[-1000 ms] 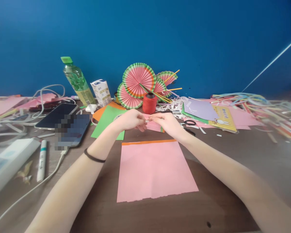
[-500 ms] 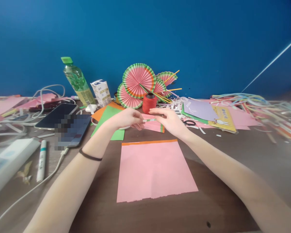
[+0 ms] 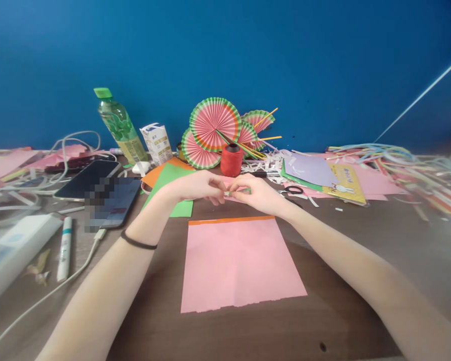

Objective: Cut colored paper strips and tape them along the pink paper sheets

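Observation:
My left hand (image 3: pixel 199 186) and my right hand (image 3: pixel 257 193) meet above the table, both pinching a small folded pink paper piece (image 3: pixel 236 190) with green and orange edges. The fingers of both hands are closed on it, and most of the piece is hidden by them. Just in front of the hands lies a flat pink sheet (image 3: pixel 240 263) with an orange strip along its far edge. A green sheet (image 3: pixel 169 185) and an orange sheet (image 3: pixel 155 174) lie under and behind my left hand.
Pleated paper fans (image 3: pixel 215 125), a red thread spool (image 3: pixel 232 159), a milk carton (image 3: pixel 157 143) and a green bottle (image 3: pixel 118 125) stand at the back. Phones (image 3: pixel 97 190), cables and a marker (image 3: pixel 64 248) lie left. Scissors (image 3: pixel 293 190), a lilac sheet (image 3: pixel 311 170) and paper strips (image 3: pixel 391 155) lie right.
Half a second ago my right hand had opened and lifted off the folded piece; now it has closed on it again beside my left hand.

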The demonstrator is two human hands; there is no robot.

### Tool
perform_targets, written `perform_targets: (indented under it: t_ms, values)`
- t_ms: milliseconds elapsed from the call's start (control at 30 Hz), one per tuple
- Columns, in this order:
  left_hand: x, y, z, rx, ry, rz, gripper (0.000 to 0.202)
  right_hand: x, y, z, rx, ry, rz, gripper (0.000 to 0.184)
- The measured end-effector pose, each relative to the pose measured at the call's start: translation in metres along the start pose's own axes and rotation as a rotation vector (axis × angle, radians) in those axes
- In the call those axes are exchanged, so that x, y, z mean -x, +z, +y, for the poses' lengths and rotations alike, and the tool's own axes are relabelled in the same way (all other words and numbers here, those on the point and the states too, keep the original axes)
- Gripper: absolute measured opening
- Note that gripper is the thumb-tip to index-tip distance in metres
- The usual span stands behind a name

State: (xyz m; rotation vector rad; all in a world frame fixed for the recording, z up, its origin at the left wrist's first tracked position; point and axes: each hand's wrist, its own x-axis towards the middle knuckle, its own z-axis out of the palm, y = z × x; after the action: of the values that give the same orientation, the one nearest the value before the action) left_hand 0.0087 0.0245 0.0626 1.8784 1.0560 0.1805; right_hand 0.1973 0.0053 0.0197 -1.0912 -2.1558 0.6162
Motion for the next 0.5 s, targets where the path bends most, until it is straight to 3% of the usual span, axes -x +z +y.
perform_targets:
  t_ms: [500]
  values:
    - [0.000,0.004,0.003,-0.003,0.067,-0.002,0.009,0.001,-0.003,-0.012,-0.032,0.010,-0.056,0.007]
